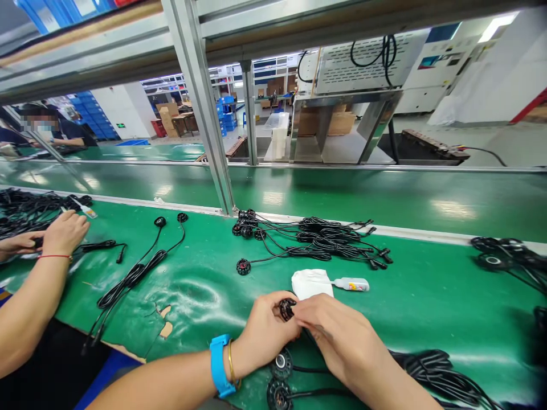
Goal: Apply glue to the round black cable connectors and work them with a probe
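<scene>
Between the thumb and fingers of my left hand is a small round black part with a ribbed rim. My right hand has its fingertips pinched together against the right side of this part; what lies between them is hidden. Below my hands are two similar round black cable ends, their cables running right to a coiled black bundle. Just beyond my hands lie a white cloth and a small clear bottle with its thin nozzle towards the cloth.
Several bundled black cables lie farther back, with more at the right edge. A co-worker's hands work at the left, near another cable pair. A metal post rises behind the green mat, which is torn.
</scene>
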Demonstrator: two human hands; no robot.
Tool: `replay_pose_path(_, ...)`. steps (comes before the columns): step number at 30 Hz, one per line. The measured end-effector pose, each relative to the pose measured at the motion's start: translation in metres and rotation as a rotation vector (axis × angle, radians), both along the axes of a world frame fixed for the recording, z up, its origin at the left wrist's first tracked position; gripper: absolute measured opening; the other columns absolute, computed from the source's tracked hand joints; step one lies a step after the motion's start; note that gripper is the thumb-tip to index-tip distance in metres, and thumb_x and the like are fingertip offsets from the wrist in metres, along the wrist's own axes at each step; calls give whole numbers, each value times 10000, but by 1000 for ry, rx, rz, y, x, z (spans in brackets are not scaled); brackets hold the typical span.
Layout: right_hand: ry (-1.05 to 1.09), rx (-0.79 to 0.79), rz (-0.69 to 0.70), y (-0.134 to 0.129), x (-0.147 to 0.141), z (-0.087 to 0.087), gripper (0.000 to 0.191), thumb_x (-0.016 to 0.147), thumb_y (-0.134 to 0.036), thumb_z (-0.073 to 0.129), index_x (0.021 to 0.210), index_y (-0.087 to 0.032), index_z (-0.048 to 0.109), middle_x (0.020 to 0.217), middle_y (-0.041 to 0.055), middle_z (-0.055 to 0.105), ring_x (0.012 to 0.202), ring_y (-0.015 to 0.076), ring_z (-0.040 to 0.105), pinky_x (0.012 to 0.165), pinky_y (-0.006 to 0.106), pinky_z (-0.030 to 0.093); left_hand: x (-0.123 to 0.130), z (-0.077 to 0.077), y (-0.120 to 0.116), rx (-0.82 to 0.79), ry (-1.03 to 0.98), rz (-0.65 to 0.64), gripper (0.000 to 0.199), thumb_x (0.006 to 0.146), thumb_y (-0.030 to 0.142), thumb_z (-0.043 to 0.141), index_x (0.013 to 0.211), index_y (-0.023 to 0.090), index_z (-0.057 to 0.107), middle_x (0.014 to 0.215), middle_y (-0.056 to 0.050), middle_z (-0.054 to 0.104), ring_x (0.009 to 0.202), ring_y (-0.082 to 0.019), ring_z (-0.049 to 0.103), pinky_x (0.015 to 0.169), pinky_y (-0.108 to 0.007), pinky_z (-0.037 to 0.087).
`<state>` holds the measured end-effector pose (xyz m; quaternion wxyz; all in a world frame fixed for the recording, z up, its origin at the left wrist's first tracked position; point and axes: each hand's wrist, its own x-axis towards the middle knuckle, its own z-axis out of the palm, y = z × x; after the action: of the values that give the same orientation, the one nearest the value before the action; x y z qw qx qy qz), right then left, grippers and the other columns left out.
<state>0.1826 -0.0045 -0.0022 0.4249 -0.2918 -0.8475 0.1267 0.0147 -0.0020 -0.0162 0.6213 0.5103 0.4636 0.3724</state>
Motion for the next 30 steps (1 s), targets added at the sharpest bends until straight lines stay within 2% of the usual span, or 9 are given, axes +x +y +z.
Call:
replay_pose_path(2,28,25,-39,-1,1,1,217,950,-58,486,1059,-195,614,930,59,711,852,166,691,757,281,572,0,0,1,-14,10,1,144,691,93,610,822,118,664,608,27,573,548,-102,526,533,-208,431)
replay_pose_path(6,180,47,-282,-4,6,4,126,935,-108,583,1004,-198,641,890,30,730,820,139,710,772,224,567,0,0,2,-67,60,37,273,732,152,637,1000,105,656,625,15,601,542,-124,573,562,-245,488)
replay_pose_path(8,194,45,-321,-5,6,5,97,934,-126,599,966,-202,650,870,17,733,784,127,714,755,205,568,1,1,2,-69,67,35,270,736,152,640,1001,101,654,652,2,616,554,-126,582,572,-250,497)
replay_pose_path(16,181,120,-266,-7,-1,1,143,916,-63,589,997,-172,634,866,33,726,789,130,713,755,220,577,1,4,-1,21,82,1,217,743,108,618,952,109,678,744,-16,634,614,-114,548,573,-220,460)
replay_pose_path(22,164,73,-255,-7,4,-1,154,925,-64,572,1007,-181,633,876,40,722,810,146,711,756,240,575,0,5,-2,23,108,1,236,741,104,616,970,109,676,749,-11,626,631,-117,533,583,-219,443)
replay_pose_path(30,51,55,-122,-6,-5,-9,190,938,-42,517,1072,-155,591,911,70,689,854,164,682,761,272,565,1,0,-2,98,76,-10,163,731,83,612,867,107,699,679,25,557,612,-90,448,544,-183,361)
